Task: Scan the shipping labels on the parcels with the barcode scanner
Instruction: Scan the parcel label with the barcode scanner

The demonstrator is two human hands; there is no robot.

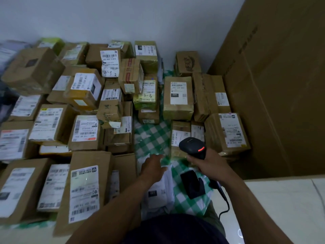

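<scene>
Centrally, the right hand (pixel 210 167) grips the handle of the black barcode scanner (pixel 191 147), fingers curled round it. A red indicator glows on the scanner's head, which points at a brown parcel (pixel 181 126) lying just beyond it. That parcel's white shipping label (pixel 176 138) reads 231-239. The scanner's cable (pixel 226 205) trails down from the handle. The left hand (pixel 153 167) reaches forward with fingers loosely extended, holding nothing, above a white mailer bag (pixel 160 196) and the green checked cloth (pixel 153 136). Motion blur hides whether the fingertips touch either. A black scanner stand (pixel 193 185) sits on the cloth between the two forearms, near the right wrist. Left of the cloth, taped cardboard parcels (pixel 84 131) are piled closely, most with labels facing up. Further parcels (pixel 226 131) lie to the right of the cloth. All cartons are closed, so their contents cannot be seen. A large plain carton (pixel 281 85) stands against the wall at far right.
</scene>
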